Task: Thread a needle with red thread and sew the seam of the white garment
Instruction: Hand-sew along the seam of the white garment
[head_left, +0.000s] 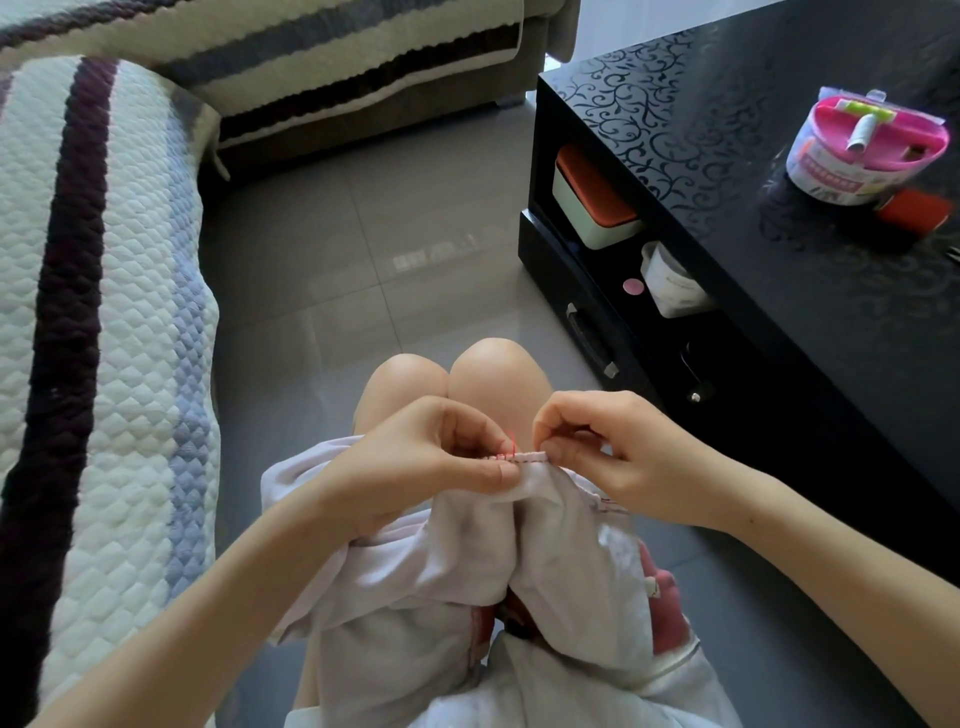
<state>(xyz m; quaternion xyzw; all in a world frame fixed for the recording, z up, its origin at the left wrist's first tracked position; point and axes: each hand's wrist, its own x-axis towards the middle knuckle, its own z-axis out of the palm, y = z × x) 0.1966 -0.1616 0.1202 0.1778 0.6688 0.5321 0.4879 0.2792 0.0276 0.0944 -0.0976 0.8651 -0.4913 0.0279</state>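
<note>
Left hand: your left hand (441, 460) pinches the seam (522, 457) of the white garment (426, 577).
Right hand: your right hand (613, 457) pinches the same seam, just beside the left.
Garment: bunched on your lap.
Thread: red thread (512, 442) loops up by your left fingertips.
Counter: sewing kit (862, 150) on the black counter (727, 156).

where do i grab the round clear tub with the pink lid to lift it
Probably grip the round clear tub with the pink lid at its side wall below the lid, coming from its left in the view. It stands upright with that side bare; a small white roll lies on the lid, and a red cylinder sits against its lower right.
</note>
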